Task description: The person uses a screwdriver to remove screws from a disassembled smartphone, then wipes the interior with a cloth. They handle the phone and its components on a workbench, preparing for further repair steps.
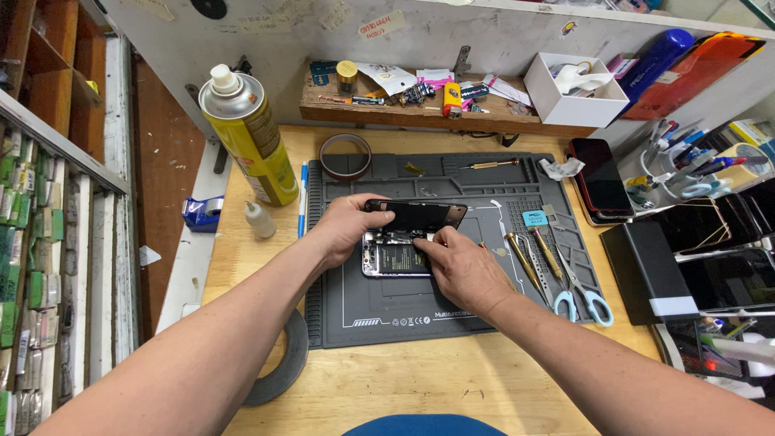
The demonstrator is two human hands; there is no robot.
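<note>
Left hand (349,226) grips the lifted black screen panel (416,215); right hand (462,266) presses fingertips into the opened phone body (393,260) on the grey mat (404,311).

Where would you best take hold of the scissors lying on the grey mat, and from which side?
Take the scissors by the blue finger loops, coming from the near edge of the mat: the loops point toward the person, while the closed blades point away, beside the screwdrivers.

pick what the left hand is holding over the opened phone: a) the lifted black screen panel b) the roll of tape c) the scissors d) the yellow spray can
a: the left hand grips the black screen panel, tilted up over the opened phone; the spray can, scissors and tape roll lie untouched.
</note>
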